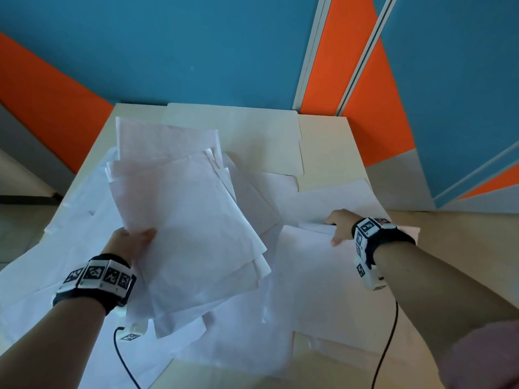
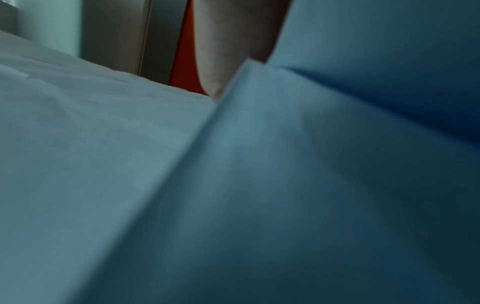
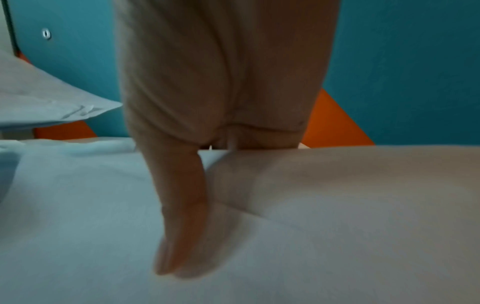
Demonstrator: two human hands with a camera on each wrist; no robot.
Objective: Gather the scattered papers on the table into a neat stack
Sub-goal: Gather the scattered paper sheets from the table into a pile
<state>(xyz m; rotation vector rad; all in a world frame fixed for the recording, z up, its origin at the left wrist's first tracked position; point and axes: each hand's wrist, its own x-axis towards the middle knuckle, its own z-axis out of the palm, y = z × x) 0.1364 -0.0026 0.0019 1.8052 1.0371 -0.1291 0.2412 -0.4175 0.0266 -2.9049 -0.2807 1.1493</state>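
The left hand [image 1: 132, 241] grips a fanned bundle of papers [image 1: 185, 220], raised over the near left of the bench [image 1: 323, 141], thumb on top. At the right, the right hand [image 1: 338, 227] pinches the far edge of a loose sheet [image 1: 317, 282] lying among other scattered sheets [image 1: 42, 276], fingers [image 3: 254, 135] curled under it.

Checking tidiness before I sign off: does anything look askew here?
Yes. The bundle in the left hand is fanned, its edges and corners misaligned. Loose sheets by the right hand lie overlapping at odd angles on the table.
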